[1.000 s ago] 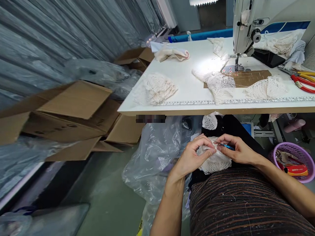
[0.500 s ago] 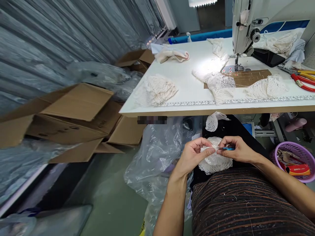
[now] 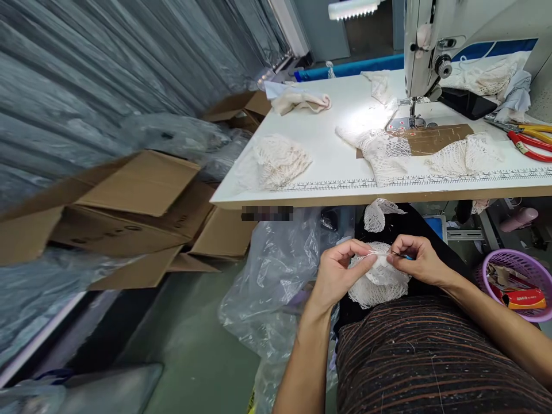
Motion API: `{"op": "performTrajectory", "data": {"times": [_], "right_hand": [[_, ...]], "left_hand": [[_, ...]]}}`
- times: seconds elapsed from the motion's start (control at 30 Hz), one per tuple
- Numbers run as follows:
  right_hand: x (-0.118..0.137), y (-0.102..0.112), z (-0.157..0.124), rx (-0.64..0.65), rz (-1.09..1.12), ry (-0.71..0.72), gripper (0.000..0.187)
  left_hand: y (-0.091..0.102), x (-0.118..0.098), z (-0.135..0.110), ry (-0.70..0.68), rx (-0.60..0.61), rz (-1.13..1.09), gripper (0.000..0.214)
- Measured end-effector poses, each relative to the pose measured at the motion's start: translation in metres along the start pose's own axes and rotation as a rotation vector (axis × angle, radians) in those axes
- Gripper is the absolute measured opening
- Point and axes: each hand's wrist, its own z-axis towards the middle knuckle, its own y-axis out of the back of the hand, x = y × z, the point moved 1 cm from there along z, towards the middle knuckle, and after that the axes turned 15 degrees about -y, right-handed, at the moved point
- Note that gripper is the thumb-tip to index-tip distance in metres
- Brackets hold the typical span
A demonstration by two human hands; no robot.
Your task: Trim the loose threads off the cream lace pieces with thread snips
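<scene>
A cream lace piece [image 3: 378, 283] lies on my lap below the table edge. My left hand [image 3: 340, 273] pinches its upper left edge, fingers closed on the fabric. My right hand [image 3: 417, 261] is closed round a small blue-handled tool [image 3: 405, 256], probably thread snips, whose tip touches the lace between my two hands. Both hands sit close together over my dark striped garment [image 3: 431, 362].
A white sewing table [image 3: 328, 158] carries several lace pieces [image 3: 280, 161], a sewing machine [image 3: 435, 46], a cardboard sheet [image 3: 435, 138] and red and yellow scissors [image 3: 528, 141]. Clear plastic bags [image 3: 276, 282] and cardboard boxes [image 3: 129, 201] lie left. A purple basket [image 3: 515, 282] stands right.
My hands stay on the lace in my lap, the right one shifting slightly left so the blue tool is more hidden. The camera has tilted a little.
</scene>
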Motion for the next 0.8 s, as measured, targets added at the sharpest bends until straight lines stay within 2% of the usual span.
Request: {"op": "performTrajectory", "data": {"times": [0.13, 0.23, 0.47, 0.63, 0.7, 0.8], "right_hand": [[-0.005, 0.002, -0.001, -0.098, -0.073, 0.127, 0.024], [-0.009, 0.006, -0.002, -0.123, -0.128, 0.200, 0.014], [-0.011, 0.009, -0.001, -0.124, -0.271, 0.246, 0.019], [-0.009, 0.007, -0.002, -0.132, -0.326, 0.241, 0.020], [-0.009, 0.005, -0.003, -0.129, -0.342, 0.218, 0.022], [-0.010, 0.004, -0.005, -0.118, -0.330, 0.155, 0.026]], "left_hand": [[-0.001, 0.002, 0.000, -0.056, -0.017, 0.025, 0.021], [-0.001, 0.003, -0.002, -0.075, -0.004, 0.043, 0.021], [0.002, 0.007, -0.002, -0.056, 0.003, 0.114, 0.035], [0.003, 0.009, -0.003, -0.068, 0.019, 0.157, 0.034], [0.005, 0.010, -0.004, -0.063, 0.065, 0.169, 0.037], [0.009, 0.011, -0.010, -0.005, 0.205, 0.180, 0.039]]}}
